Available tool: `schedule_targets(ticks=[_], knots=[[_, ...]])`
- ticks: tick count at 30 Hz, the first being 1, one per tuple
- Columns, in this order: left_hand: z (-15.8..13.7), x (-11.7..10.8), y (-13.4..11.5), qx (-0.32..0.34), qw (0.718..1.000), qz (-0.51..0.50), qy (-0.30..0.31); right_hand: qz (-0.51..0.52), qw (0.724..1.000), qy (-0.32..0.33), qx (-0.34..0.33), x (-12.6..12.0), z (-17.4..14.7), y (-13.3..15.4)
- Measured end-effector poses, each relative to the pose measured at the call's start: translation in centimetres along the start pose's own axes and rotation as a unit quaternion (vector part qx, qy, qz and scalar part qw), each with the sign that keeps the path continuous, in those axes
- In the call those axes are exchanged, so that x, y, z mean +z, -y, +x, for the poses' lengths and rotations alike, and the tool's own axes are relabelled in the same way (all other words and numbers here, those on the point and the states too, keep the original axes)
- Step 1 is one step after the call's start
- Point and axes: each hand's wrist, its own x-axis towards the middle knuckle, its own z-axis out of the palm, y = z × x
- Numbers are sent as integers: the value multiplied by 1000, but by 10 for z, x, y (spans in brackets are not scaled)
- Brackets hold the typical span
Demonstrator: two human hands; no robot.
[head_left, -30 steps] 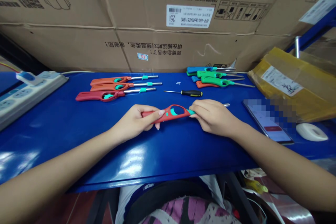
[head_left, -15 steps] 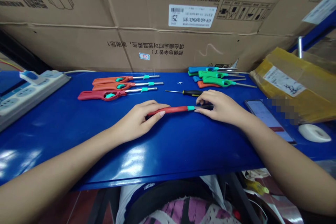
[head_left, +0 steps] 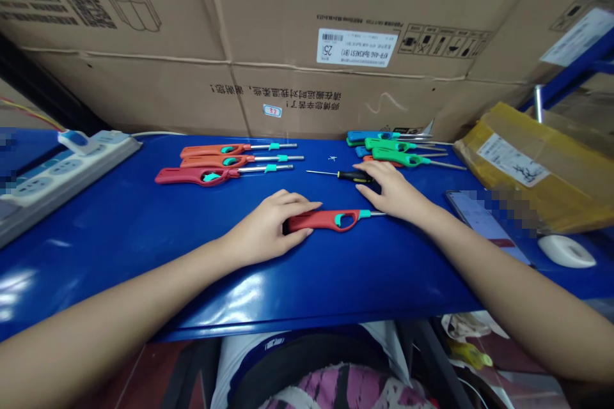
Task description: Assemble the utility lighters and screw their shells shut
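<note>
A red long-nosed lighter (head_left: 319, 220) with a teal trigger and collar lies on the blue tabletop. My left hand (head_left: 271, 227) is closed around its handle end, thumb below and fingers above. My right hand (head_left: 396, 192) is at the black-and-yellow screwdriver (head_left: 352, 176). Its fingertips reach over the end of the screwdriver handle, thumb spread apart below. Whether they touch the handle I cannot tell. The red lighter's metal tube runs toward my right wrist, and its tip is hidden there. Small white screw-like pieces (head_left: 332, 158) lie beyond the screwdriver.
Three red and orange lighters (head_left: 206, 160) lie in a row at back left. Several green, blue and orange lighters (head_left: 396, 147) are piled at back right. A power strip (head_left: 62, 176), phone (head_left: 484, 223), white mouse (head_left: 566, 251) and yellow package (head_left: 566, 185) flank them. A cardboard box (head_left: 283, 89) stands behind.
My right hand has let go of the red lighter's tube and moved up to the screwdriver handle. The lighter has come down flat, its side now facing me, still in my left hand.
</note>
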Motion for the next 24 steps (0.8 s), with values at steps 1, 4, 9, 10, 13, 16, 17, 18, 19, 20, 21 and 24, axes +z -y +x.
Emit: schedule_targets(ticks=[1,4,9,10,13,16,17,18,19,20,21,24], knots=[[-1,-2,0,-5,1000,4,2,-6,1000,0,3,0,3,1],[-3,-12,-2,-30,999,25,7,-19,1000,-1,4,-5,10,10],[-5,-23,-6,-51,996,48,48,9,999,-30,10,-21,16,31],[-5,-23,-7,-56,997,35,50,18,998,-53,15,-25,16,35],[-4,-16,-10,-80,996,-10,42,72,988,-133,29,-40,16,47],[-4,-7,-13,-99,995,-26,20,57,986,-155,28,-49,16,55],[-4,-4,-13,-100,994,-30,14,46,986,-158,21,-50,17,56],[-4,-2,-14,-99,994,-36,11,36,986,-161,12,-49,17,56],[-4,0,-15,-97,994,-43,8,28,986,-167,3,-46,18,55],[-4,2,-15,-94,994,-49,6,25,985,-172,-3,-42,18,53],[-4,3,-15,-90,995,-54,3,24,984,-179,-4,-37,18,52],[-4,7,-14,-71,996,-56,-10,36,980,-193,8,-25,16,47]])
